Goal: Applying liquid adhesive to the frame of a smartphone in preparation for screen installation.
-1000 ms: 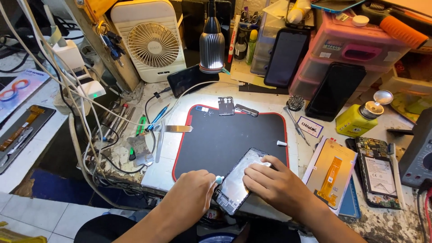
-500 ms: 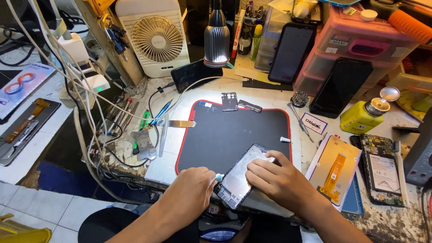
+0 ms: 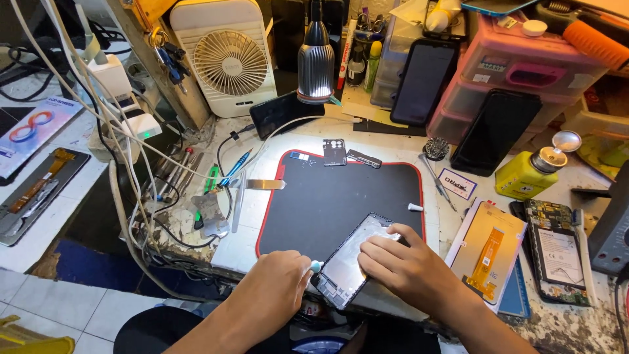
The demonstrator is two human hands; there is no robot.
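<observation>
Head view, inventory of work area.
- Phone frame (image 3: 354,262): open, back off, lying tilted at near edge of black mat (image 3: 341,196), partly overhanging it toward the person.
- Right hand (image 3: 400,269): fingers spread flat on frame's right side, pressing it down; no closed grip, nothing held.
- Left hand (image 3: 275,295): grip closed round small tool w/ pale blue tip (image 3: 316,266); tip touches frame's near-left edge.
- Lamp (image 3: 316,59): far centre, lit, aimed at mat.
- Screwdriver (image 3: 234,167), metal strip (image 3: 259,184): left of mat, well apart from hands.
- Yellow bottle (image 3: 527,174), spare display w/ orange flex (image 3: 486,252): right side of tabletop.
Handling note (judgement): keep frame pinned flat, work tip along edge w/ light pressure, shallow angle; avoid flex cables and levering hard.
</observation>
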